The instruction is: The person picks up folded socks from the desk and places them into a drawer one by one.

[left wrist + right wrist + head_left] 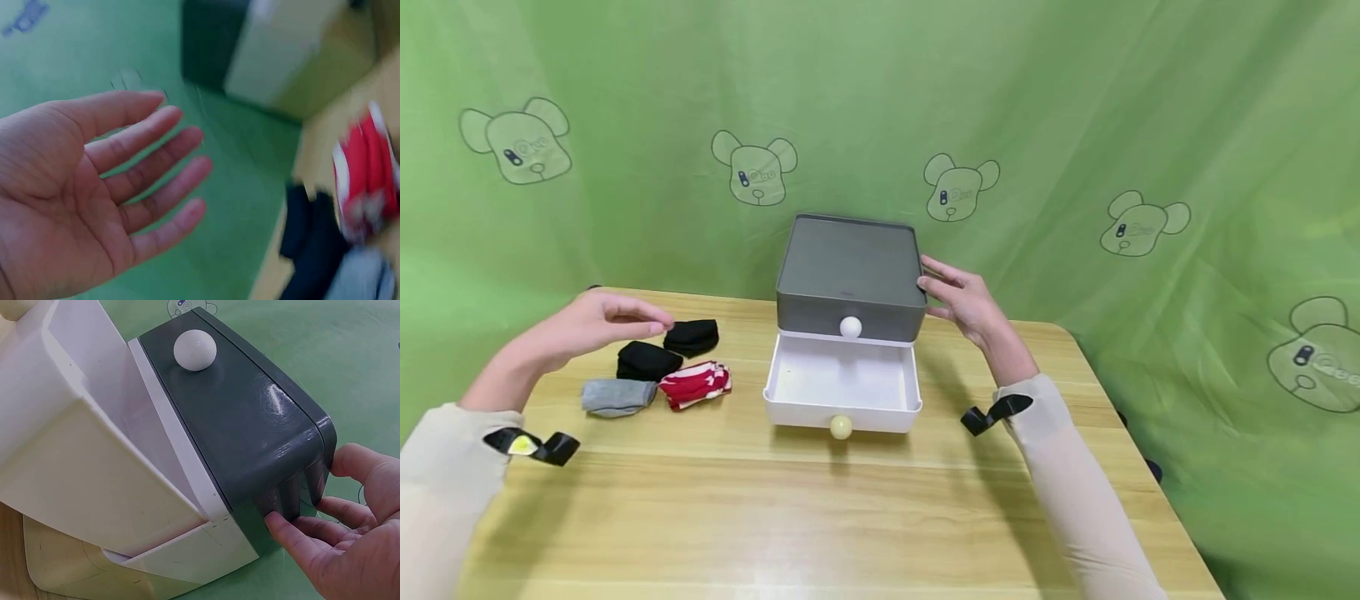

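A small two-tier drawer box stands at the back of the table. Its dark grey upper part (pixel 850 262) has a white knob (pixel 851 327) and its drawer is closed. The white lower drawer (pixel 842 414), with a yellowish knob (pixel 841 427), is pulled out, its bare white floor showing. My right hand (pixel 970 310) touches the grey part's right side with its fingertips. My left hand (pixel 598 321) hovers over folded cloth bundles that look like socks, its fingers loosely extended and holding nothing. These are two black bundles (pixel 692 337), a grey one (pixel 618 397) and a red-and-white one (pixel 696 384).
The light wooden table (pixel 715 508) extends in front of the box toward me. Behind and to the right hangs a green curtain (pixel 865 92) printed with bear heads. Each wrist wears a black strap (pixel 997 414) with a small dark piece sticking out.
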The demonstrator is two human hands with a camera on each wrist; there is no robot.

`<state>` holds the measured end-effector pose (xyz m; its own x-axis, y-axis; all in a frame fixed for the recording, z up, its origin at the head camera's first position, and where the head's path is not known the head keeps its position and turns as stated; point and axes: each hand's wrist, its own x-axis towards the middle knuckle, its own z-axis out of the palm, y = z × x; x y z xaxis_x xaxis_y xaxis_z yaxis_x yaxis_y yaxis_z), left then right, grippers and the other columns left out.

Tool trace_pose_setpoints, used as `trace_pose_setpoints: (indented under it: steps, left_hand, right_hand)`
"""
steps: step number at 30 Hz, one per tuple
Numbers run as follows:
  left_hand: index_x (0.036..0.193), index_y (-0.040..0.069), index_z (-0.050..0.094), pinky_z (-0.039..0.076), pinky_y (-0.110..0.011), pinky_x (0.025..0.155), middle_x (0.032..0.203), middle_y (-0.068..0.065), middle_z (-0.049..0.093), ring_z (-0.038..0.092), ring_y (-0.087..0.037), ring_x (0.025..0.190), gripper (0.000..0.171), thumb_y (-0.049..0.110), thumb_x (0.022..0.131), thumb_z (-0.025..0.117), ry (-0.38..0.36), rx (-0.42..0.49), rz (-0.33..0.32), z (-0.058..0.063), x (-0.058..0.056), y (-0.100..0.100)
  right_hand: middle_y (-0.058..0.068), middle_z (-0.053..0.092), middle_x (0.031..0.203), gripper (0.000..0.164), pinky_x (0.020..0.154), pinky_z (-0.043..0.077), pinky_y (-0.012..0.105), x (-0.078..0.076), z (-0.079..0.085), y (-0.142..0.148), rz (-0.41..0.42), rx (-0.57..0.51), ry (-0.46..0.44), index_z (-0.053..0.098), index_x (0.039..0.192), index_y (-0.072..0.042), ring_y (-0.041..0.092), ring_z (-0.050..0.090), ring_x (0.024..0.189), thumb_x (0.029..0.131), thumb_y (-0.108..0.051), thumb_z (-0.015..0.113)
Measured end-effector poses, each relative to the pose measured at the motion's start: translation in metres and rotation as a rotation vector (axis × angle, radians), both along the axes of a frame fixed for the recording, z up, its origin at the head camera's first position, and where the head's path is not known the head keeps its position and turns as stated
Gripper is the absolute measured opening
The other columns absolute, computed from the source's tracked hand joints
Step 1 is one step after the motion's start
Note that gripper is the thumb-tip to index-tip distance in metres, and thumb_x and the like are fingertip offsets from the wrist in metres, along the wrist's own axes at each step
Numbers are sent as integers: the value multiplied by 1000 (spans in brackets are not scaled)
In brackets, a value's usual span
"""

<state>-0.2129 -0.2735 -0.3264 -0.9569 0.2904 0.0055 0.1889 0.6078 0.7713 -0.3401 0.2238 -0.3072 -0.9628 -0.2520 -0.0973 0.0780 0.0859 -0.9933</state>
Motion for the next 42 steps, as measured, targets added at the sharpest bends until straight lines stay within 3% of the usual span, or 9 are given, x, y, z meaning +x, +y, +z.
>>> trace_pose_setpoints:
  steps: [4, 9, 12, 15, 20, 27, 33, 42]
  left_hand:
    - [124, -1, 70, 53, -22, 92, 126, -17, 71, 63, 3, 103, 32, 21, 101, 65, -44, -128, 11, -20, -9, -23]
    - [124, -6, 67, 56, -43, 96, 128, -25, 68, 66, -22, 112, 35, 19, 100, 65, -104, -216, 19, -40, -13, -42]
    - [121, -6, 69, 55, -34, 92, 127, -26, 68, 67, -30, 113, 34, 18, 97, 68, -121, -228, 36, -52, -15, -49]
    - [115, -5, 72, 49, -23, 86, 124, -25, 70, 67, -26, 110, 31, 17, 94, 73, -117, -243, 49, -63, -15, -52]
    - [112, -6, 72, 49, -23, 84, 118, -25, 72, 65, -22, 105, 30, 14, 90, 76, -127, -251, 31, -77, -11, -54]
    - [112, -10, 69, 50, -25, 83, 111, -25, 73, 67, -23, 99, 37, 10, 83, 80, -172, -249, 22, -85, -8, -54]
    - [114, -12, 67, 49, -24, 77, 100, -14, 73, 61, -16, 89, 41, 10, 82, 81, -215, -251, 7, -84, -11, -55]
    - [109, -10, 65, 49, -23, 73, 101, -9, 69, 58, -16, 90, 36, 9, 82, 80, -301, -232, -58, -84, -9, -53]
  right_hand:
    - [11, 34, 165, 58, 115, 47, 46, -1, -1, 2, 1, -2, -2, 42, 155, -20, 33, 45, 145, 101, -12, 63]
    - [11, 34, 165, 58, 115, 46, 47, -1, 0, 5, 0, 3, 0, 43, 155, -20, 32, 45, 145, 101, -12, 63]
    - [11, 33, 165, 59, 115, 46, 47, -2, 0, 7, 1, 8, 3, 42, 155, -20, 32, 44, 146, 101, -12, 63]
    - [11, 33, 165, 59, 115, 46, 47, -2, 1, 7, 1, 8, 6, 42, 155, -19, 32, 44, 146, 101, -12, 63]
    - [11, 33, 166, 59, 114, 47, 46, -1, 1, 5, 14, 2, 9, 42, 155, -19, 32, 45, 145, 100, -11, 63]
    - [11, 33, 166, 59, 114, 47, 46, -2, 1, 2, 19, 8, 15, 43, 155, -19, 31, 45, 146, 101, -13, 64]
    - [11, 32, 166, 59, 115, 46, 47, -1, 3, 2, 5, 3, 14, 44, 154, -20, 31, 44, 146, 100, -13, 65]
    - [9, 34, 165, 59, 113, 49, 45, 0, 0, 2, 4, -3, 4, 44, 154, -20, 30, 47, 144, 100, -13, 65]
